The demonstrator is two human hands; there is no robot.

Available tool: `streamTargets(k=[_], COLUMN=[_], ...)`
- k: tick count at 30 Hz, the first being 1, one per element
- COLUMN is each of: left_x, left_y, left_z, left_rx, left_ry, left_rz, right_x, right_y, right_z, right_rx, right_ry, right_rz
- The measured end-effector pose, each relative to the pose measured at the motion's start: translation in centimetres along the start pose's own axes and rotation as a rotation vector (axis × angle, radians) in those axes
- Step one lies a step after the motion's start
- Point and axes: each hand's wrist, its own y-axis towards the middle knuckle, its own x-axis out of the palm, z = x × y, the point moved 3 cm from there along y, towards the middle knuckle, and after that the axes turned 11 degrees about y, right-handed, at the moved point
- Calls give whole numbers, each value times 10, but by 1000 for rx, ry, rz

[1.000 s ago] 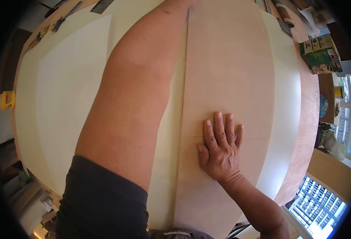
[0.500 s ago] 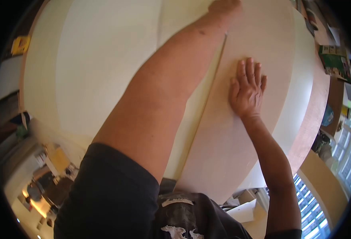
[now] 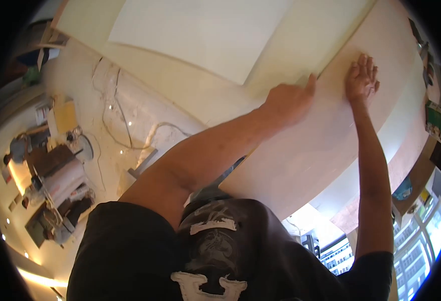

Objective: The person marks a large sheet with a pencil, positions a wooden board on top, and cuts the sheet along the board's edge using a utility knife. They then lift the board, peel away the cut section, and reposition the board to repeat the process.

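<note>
My left hand (image 3: 289, 103) lies at the long left edge of a pinkish wood sheet (image 3: 300, 155). One digit sticks up along that edge while the other fingers curl under, hidden and slightly blurred; I cannot make out what they hold, if anything. My right hand (image 3: 363, 83) rests flat on the same sheet, fingers stretched out and holding nothing. Beneath and to the left of the pinkish sheet lies a pale yellowish board (image 3: 165, 70). A white sheet (image 3: 195, 37) with a pointed near corner lies on the pale board.
A loose cable (image 3: 128, 145) runs over the dusty floor on the left. Farther left, people stand or sit around a work table (image 3: 62, 168) with things on it. A green box (image 3: 437, 119) stands at the far right, near windows (image 3: 423, 256).
My left hand has come nearer along the pinkish sheet's edge, its elbow bending. My right hand stays flat on the sheet. The view has swung left, showing more floor and the work table.
</note>
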Motion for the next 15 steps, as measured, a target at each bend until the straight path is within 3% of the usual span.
streamTargets(k=[3, 8, 10, 11, 12, 13, 14, 15], left_x=[25, 79, 55, 102, 88, 125, 81, 53], left_y=[-90, -213, -262, -310, -341, -391, -385, -377], left_z=[-5, -16, -17, -31, -35, -55, -52, -51], left_rx=[-13, 2, -157, -231, -249, -276, -176, -256], left_ry=[21, -18, -156, -219, -168, -124, 18, 60], left_rz=[-161, -29, -438, -493, -821, -819, -754, -799], right_x=[7, 8, 8, 5, 7, 6, 4, 3], right_y=[2, 7, 3, 3, 3, 10, 12, -1], right_z=[8, 11, 10, 9, 8, 6, 3, 5], right_rx=[-9, -13, -13, -12, -10, -17, -18, -22], right_ry=[9, -23, -9, 0, 12, 19, 15, 0], right_rz=[16, -3, -5, 4, 4, 19, 28, 7])
